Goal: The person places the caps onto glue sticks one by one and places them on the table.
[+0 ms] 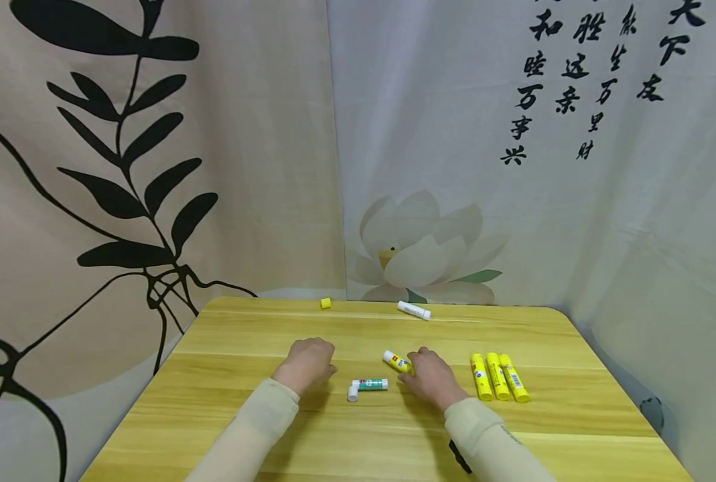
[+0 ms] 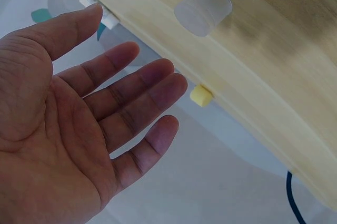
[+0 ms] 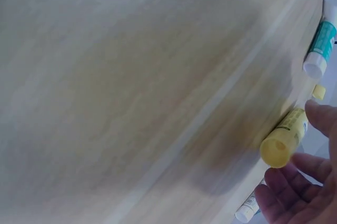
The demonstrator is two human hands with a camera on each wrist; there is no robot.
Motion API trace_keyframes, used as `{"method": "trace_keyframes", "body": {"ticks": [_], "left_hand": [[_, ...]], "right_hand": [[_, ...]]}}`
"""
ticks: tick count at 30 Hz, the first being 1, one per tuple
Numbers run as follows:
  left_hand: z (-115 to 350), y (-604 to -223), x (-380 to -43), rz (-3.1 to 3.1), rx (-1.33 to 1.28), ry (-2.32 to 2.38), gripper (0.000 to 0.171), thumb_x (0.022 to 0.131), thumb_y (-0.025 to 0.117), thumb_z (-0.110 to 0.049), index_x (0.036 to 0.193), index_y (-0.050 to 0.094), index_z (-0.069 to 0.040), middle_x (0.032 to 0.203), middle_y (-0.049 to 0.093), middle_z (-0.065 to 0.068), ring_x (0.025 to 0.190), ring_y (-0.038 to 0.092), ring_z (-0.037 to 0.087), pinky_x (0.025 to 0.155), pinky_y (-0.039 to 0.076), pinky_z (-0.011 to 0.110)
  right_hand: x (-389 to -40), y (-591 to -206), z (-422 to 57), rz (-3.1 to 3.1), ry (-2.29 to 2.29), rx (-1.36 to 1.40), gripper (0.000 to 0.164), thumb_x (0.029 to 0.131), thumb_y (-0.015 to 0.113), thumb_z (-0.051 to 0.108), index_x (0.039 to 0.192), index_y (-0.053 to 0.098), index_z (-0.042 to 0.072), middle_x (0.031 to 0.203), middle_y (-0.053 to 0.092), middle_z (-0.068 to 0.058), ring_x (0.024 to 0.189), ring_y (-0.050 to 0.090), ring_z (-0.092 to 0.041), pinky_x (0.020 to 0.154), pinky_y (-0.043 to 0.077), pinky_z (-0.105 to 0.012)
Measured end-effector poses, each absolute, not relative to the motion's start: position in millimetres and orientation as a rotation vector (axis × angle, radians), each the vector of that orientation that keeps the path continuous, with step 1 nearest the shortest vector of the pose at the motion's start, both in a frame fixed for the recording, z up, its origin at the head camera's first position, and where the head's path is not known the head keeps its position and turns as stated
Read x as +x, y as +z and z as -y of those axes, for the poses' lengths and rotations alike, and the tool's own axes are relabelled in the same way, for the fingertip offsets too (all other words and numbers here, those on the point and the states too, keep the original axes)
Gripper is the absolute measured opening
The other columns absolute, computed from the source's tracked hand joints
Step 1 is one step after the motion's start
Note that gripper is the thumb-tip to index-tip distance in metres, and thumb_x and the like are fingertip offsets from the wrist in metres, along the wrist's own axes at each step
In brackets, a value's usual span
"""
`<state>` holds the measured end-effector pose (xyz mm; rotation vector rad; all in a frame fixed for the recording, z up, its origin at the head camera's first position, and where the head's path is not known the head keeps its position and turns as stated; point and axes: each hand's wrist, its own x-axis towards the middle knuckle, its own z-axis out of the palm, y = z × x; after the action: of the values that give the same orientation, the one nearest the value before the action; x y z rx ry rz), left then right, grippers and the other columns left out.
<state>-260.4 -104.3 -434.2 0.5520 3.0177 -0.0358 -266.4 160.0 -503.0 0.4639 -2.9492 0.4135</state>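
Note:
My left hand (image 1: 308,365) hovers over the table left of a teal-and-white glue stick (image 1: 372,384); in the left wrist view its fingers are loosely spread with nothing in them. A small white cap (image 1: 352,393) sits beside the teal stick's left end. My right hand (image 1: 433,378) is at the right end of a yellow glue stick (image 1: 396,361) whose left end is white. In the right wrist view, the thumb (image 3: 321,116) and forefinger lie loosely on either side of that yellow stick (image 3: 284,140), not curled round it.
Three yellow glue sticks (image 1: 498,377) lie side by side to the right of my right hand. Toward the back edge of the wooden table (image 1: 243,335) are a yellow cap (image 1: 325,303) and a white glue stick (image 1: 414,310). Printed curtains (image 1: 273,167) hang behind the table.

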Motion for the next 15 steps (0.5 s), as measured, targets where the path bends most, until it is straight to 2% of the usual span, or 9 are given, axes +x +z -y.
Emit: {"method": "trace_keyframes", "body": {"ticks": [5,12,15], "left_hand": [[105.1,-430.6,-261.5,-2.987,0.517,-0.021,0.025,0.093,0.070,-0.033,0.097,0.067,-0.009,0.088,0.065,0.004,0.081,0.062,0.019,0.073,0.055,0.038],[106.5,-429.0,-265.4,-2.986,0.529,0.001,0.023,0.093,0.071,-0.031,0.083,0.065,-0.011,0.078,0.062,0.000,0.069,0.057,0.014,0.066,0.054,0.035],[107.2,-429.4,-266.9,-2.990,0.532,-0.007,0.022,0.092,0.072,-0.031,0.085,0.065,-0.010,0.078,0.062,-0.001,0.069,0.057,0.013,0.066,0.054,0.035]], "right_hand": [[-265.6,-502.4,-156.7,2.951,0.400,0.454,0.044,0.083,0.081,0.028,0.108,0.067,-0.005,0.094,0.060,-0.013,0.081,0.058,-0.025,0.074,0.053,-0.043],[-267.0,-502.1,-155.2,2.978,0.435,0.451,0.045,0.084,0.080,0.027,0.111,0.067,-0.006,0.096,0.061,-0.014,0.083,0.058,-0.025,0.076,0.053,-0.043],[-267.8,-503.1,-154.7,2.988,0.434,0.450,0.042,0.084,0.080,0.025,0.109,0.067,-0.006,0.093,0.060,-0.013,0.081,0.056,-0.023,0.075,0.052,-0.042]]}}
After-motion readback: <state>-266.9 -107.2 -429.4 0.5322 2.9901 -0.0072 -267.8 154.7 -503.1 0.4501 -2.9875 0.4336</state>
